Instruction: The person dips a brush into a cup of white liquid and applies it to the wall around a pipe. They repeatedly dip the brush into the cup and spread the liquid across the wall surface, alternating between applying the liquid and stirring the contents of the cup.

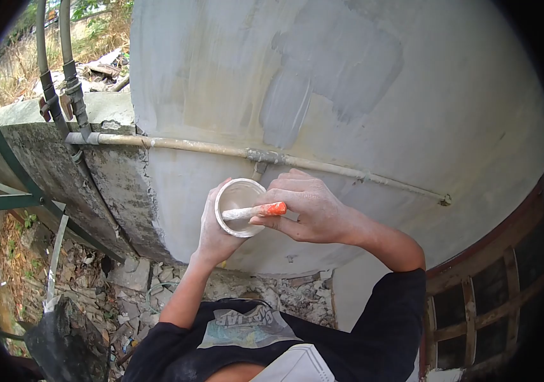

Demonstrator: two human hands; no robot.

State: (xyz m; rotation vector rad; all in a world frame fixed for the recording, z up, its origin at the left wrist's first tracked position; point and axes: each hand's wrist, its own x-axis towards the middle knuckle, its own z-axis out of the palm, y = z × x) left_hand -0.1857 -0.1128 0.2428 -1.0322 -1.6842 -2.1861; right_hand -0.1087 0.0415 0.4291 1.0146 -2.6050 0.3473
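Observation:
My left hand is wrapped around a white plastic tub, which is tilted so that its round mouth faces me. Pale material coats the tub's inside. Between the thumb and fingers of my right hand is a white-smeared stick-like tool with an orange handle end. Its far end reaches into the tub, where I cannot make out its shape. White residue covers both hands. Behind them stands a wall with grey smeared patches on its surface.
A beige pipe runs across the wall behind my hands, joining upright pipes at left. Green metal framework stands at far left. Broken rubble covers the ground below. A wooden lattice frame is at lower right.

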